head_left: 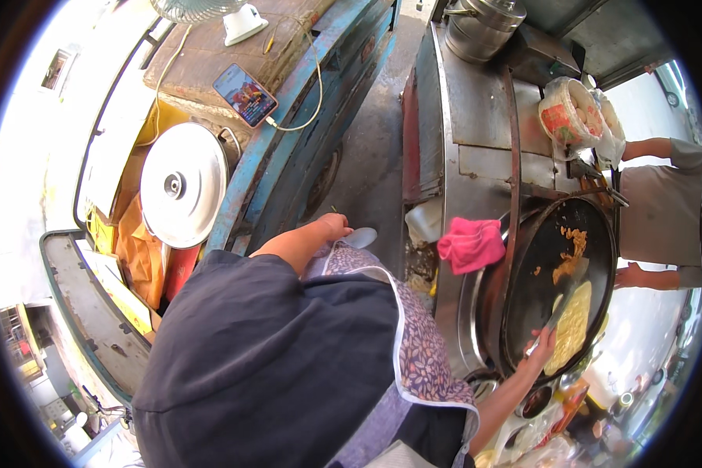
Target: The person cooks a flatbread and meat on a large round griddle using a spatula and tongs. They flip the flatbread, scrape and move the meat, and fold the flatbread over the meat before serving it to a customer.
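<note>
My right hand (540, 349) is closed round the handle of a metal spatula (556, 310). Its blade lies at the left edge of a pale yellow pancake (573, 327) on a large round black griddle (532, 292). Browned food scraps (571, 256) lie farther up the griddle. My left hand (334, 226) hangs away from the griddle, near the floral apron (429, 343), with its fingers curled. A whitish, translucent oval thing (360, 238) shows beside those fingers; what the hand grips is unclear.
A pink cloth (471, 246) hangs by the griddle. Wrapped eggs (571, 115) and a steel pot (483, 30) stand farther up the cart. Across it stands a person in grey (661, 210). Leftward, a blue cart (277, 160) bears a phone (246, 95) and a lidded pot (183, 185).
</note>
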`<state>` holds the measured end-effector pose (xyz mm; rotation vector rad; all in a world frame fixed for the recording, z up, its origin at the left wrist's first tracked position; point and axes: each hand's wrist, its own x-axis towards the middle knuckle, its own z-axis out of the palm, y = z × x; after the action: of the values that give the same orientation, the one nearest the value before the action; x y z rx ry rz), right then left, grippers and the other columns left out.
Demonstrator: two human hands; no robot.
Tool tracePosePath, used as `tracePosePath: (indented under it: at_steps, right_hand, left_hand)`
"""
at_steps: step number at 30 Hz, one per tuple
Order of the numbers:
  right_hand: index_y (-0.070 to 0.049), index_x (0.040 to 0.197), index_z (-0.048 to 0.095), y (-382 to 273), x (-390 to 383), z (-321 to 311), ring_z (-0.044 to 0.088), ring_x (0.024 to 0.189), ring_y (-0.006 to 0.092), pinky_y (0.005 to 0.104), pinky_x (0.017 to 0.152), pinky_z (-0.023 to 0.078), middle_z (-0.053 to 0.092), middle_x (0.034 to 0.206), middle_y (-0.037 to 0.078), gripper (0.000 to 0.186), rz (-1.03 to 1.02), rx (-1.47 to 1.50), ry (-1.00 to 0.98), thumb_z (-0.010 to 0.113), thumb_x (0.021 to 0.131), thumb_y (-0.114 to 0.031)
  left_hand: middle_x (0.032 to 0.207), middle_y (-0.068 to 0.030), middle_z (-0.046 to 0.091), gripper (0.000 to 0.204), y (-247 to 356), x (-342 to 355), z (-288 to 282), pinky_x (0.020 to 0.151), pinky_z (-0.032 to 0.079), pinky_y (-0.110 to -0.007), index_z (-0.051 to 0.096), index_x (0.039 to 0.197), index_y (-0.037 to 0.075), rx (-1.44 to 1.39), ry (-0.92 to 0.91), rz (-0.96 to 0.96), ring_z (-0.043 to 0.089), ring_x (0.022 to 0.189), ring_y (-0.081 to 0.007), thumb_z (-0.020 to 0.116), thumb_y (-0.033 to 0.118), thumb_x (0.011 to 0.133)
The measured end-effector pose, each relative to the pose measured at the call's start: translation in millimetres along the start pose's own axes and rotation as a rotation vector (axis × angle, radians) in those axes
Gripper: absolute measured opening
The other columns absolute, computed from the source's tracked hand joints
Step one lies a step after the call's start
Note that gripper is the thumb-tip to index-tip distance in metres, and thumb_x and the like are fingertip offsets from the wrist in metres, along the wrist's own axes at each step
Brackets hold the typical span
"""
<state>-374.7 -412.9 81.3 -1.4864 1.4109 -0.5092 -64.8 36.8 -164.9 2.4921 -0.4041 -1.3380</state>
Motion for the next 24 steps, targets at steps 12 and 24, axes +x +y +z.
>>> tracePosePath:
  at_steps: [12,24]
  right_hand:
    - [-0.010,0.141,0.045,50.9,37.7,-6.1,0.052,0.055,0.0149,0.0268,0.045,0.042,0.065,0.110,0.013,0.056,-0.885,-0.909,0.302,0.062,0.090,-0.027]
    - [-0.007,0.148,0.027,63.7,-79.1,19.4,0.061,0.103,0.0373,0.0398,0.079,0.052,0.051,0.133,0.022,0.062,-0.409,-0.703,0.255,0.054,0.096,-0.027]
  left_hand:
    - [0.112,-0.0156,0.066,0.046,-1.6,3.6,8.1,0.091,0.047,-0.041,0.065,0.113,0.008,-0.051,-0.020,0.025,0.061,0.107,-0.0312,0.061,0.045,0.086]
    - [0.114,-0.0157,0.065,0.048,-18.3,0.9,17.2,0.093,0.046,-0.041,0.064,0.115,0.008,-0.128,-0.035,-0.044,0.060,0.108,-0.0315,0.063,0.045,0.085]
